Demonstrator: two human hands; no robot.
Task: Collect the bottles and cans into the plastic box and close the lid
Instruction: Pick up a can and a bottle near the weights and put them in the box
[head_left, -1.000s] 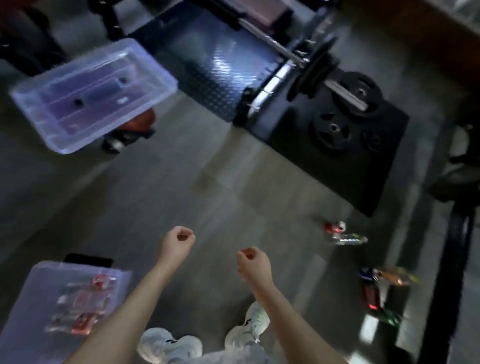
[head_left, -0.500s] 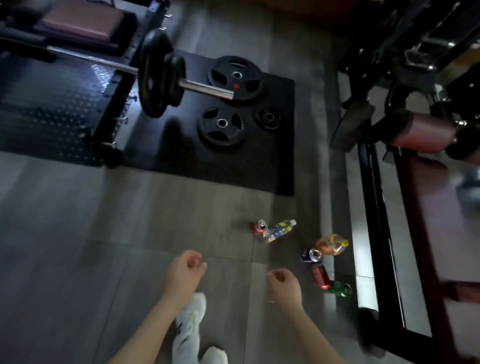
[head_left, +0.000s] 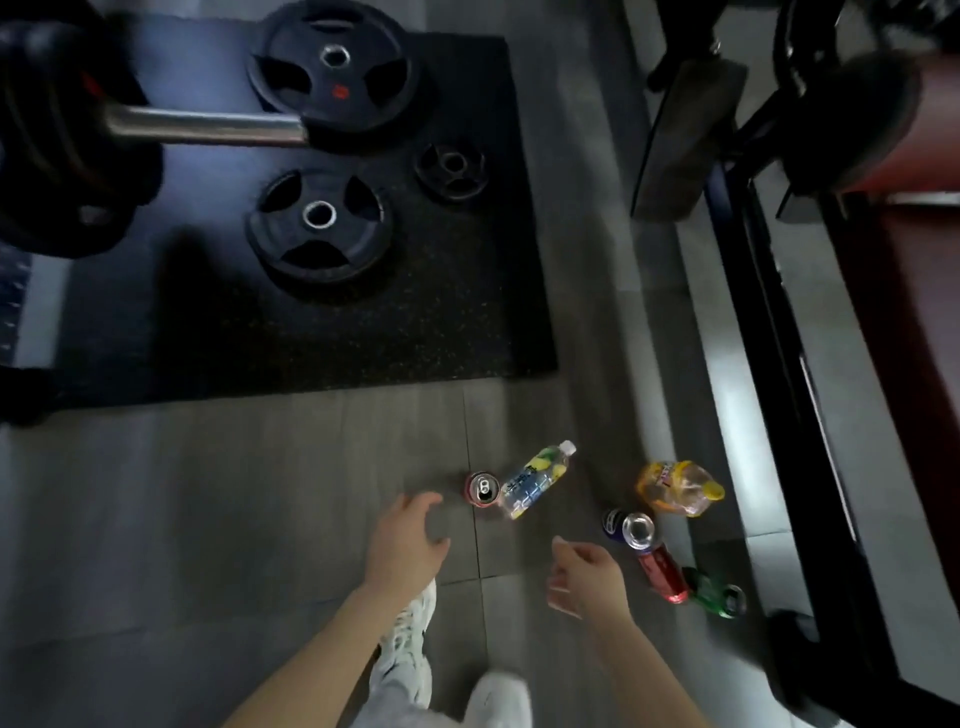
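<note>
While the drinks lie scattered on the grey floor (head_left: 234, 519), both hands hover above them holding nothing. The upright red can (head_left: 483, 488) touches the clear bottle (head_left: 535, 480), which lies on its side, cap pointing away. To the right lies the orange bottle (head_left: 675, 488), and near it the blue can (head_left: 631, 527), the fallen red can (head_left: 662, 571) and the green can (head_left: 717, 592) run in a close row. The left hand (head_left: 408, 540), fingers loosely curled, is near the upright red can; the right hand (head_left: 584, 571), likewise relaxed, is beside the blue can. Beyond, weight plates (head_left: 319, 228) rest on a black mat (head_left: 363, 338).
</note>
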